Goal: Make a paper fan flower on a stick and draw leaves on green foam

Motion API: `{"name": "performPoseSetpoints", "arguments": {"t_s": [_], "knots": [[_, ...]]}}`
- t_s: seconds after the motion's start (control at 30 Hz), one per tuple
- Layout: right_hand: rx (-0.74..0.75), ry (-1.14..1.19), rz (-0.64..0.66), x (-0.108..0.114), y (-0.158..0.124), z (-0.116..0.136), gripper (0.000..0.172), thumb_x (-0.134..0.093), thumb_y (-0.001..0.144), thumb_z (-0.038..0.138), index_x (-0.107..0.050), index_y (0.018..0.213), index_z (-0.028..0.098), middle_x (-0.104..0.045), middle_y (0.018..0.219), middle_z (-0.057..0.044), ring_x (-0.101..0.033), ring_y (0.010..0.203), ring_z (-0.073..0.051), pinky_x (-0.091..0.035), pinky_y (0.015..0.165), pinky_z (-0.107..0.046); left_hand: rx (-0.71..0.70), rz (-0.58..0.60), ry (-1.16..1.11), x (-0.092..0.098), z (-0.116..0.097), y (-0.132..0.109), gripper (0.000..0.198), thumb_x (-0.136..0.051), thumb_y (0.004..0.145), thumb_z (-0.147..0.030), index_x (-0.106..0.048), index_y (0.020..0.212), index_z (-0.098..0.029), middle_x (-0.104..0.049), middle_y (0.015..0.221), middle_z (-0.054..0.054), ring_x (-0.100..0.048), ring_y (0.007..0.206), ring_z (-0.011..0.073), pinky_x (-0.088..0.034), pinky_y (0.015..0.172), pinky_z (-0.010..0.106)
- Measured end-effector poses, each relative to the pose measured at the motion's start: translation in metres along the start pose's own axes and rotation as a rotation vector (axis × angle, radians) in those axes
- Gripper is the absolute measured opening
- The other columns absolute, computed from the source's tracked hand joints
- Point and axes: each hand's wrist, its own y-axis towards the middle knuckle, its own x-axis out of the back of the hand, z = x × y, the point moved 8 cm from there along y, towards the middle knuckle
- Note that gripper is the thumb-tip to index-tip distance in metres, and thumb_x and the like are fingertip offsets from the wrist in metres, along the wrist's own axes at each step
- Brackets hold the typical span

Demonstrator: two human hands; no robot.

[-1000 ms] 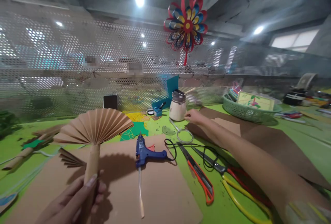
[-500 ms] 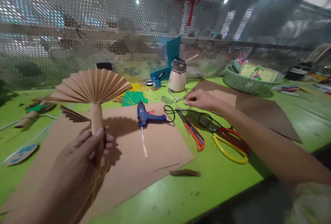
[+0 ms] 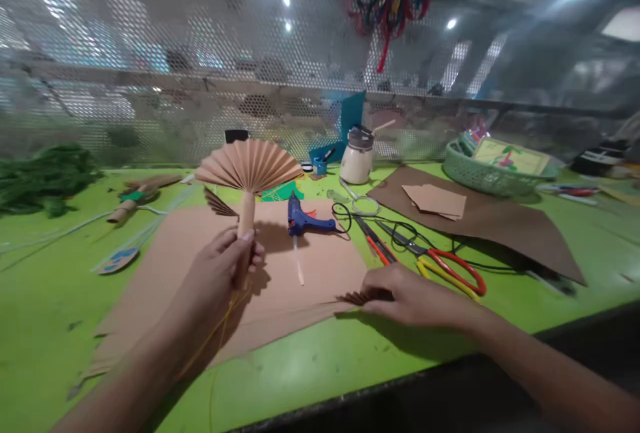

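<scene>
My left hand (image 3: pixel 227 259) is closed around the rolled-paper handle of a pleated brown paper fan (image 3: pixel 250 165), held upright above the table. A smaller folded paper piece (image 3: pixel 220 203) sticks out from the left of that handle, and yellow string (image 3: pixel 224 323) trails below my hand. At the near edge of the brown paper sheets (image 3: pixel 185 273), my right hand (image 3: pixel 400 294) pinches a small pleated paper strip (image 3: pixel 354 298); its fingertips are partly hidden. A blue hot glue gun (image 3: pixel 310 221) lies on the sheets between my hands.
Beyond my right hand lie an orange cutter (image 3: pixel 381 247), red-and-yellow-handled scissors (image 3: pixel 453 269) and a black cord. Farther back stand a whitish jar (image 3: pixel 357 159) and a green basket (image 3: pixel 480 173) near dark brown paper (image 3: pixel 500 223). A perforated metal screen (image 3: pixel 280 99) runs behind the table.
My right hand has come from beside the clear ring near the jar down to the pleated strip at the front and gripped it. My left hand still holds the fan; the view has shifted.
</scene>
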Motion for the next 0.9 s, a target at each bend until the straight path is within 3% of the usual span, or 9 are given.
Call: {"name": "performPoseSetpoints", "arguments": {"t_s": [0.17,0.27,0.4,0.57,0.7,0.9], "knots": [[-0.06,0.108,-0.059,0.0,0.047,-0.008,0.029,-0.054,0.092,0.029,-0.067,0.073,0.012,-0.069,0.063,-0.004,-0.063,0.055,-0.013,-0.043,0.049,-0.021,0.008,0.028,-0.01,0.003,0.006,0.001,0.026,-0.072,0.073,-0.035,-0.059,0.079,-0.014,-0.062,0.067,0.0,-0.049,0.05,0.0062,-0.035,0.041,0.013],[-0.111,0.075,-0.167,0.0,0.063,-0.017,0.024,-0.056,0.09,0.027,-0.073,0.079,0.014,-0.07,0.06,-0.005,-0.063,0.051,-0.016,-0.044,0.048,-0.024,0.013,0.056,-0.016,0.004,0.008,0.003,0.027,-0.072,0.073,-0.036,-0.058,0.077,-0.013,-0.06,0.066,0.001,-0.049,0.049,0.0071,-0.035,0.04,0.014],[-0.131,-0.055,-0.38,0.02,0.062,-0.02,0.024,-0.052,0.09,0.025,-0.074,0.091,0.016,-0.074,0.074,-0.009,-0.066,0.066,-0.021,-0.047,0.06,-0.03,0.008,0.09,-0.04,0.005,0.008,0.005,0.027,-0.072,0.074,-0.037,-0.059,0.076,-0.013,-0.061,0.067,0.001,-0.051,0.052,0.0079,-0.039,0.044,0.016],[0.025,-0.235,-0.438,0.036,0.088,0.005,0.019,-0.051,0.093,0.022,-0.07,0.096,0.017,-0.07,0.099,-0.009,-0.063,0.095,-0.021,-0.046,0.086,-0.034,0.013,0.107,-0.065,0.005,0.008,0.004,0.028,-0.07,0.076,-0.039,-0.056,0.079,-0.015,-0.064,0.068,0.002,-0.05,0.048,0.0079,-0.037,0.042,0.017],[0.067,-0.353,-0.453,0.023,0.122,0.014,0.021,-0.06,0.092,0.03,-0.064,0.107,0.015,-0.063,0.116,-0.009,-0.059,0.108,-0.024,-0.045,0.094,-0.046,-0.013,0.108,-0.077,0.007,0.008,0.004,0.029,-0.068,0.078,-0.041,-0.053,0.078,-0.016,-0.064,0.069,0.002,-0.052,0.049,0.008,-0.038,0.044,0.017],[0.057,-0.326,-0.496,0.0,0.146,0.004,0.025,-0.061,0.092,0.03,-0.062,0.112,0.015,-0.062,0.12,-0.009,-0.06,0.108,-0.024,-0.048,0.093,-0.047,-0.069,0.095,-0.094,0.008,0.008,0.005,0.028,-0.068,0.078,-0.039,-0.051,0.085,-0.017,-0.062,0.068,0.001,-0.052,0.051,0.0094,-0.04,0.046,0.02]]}}
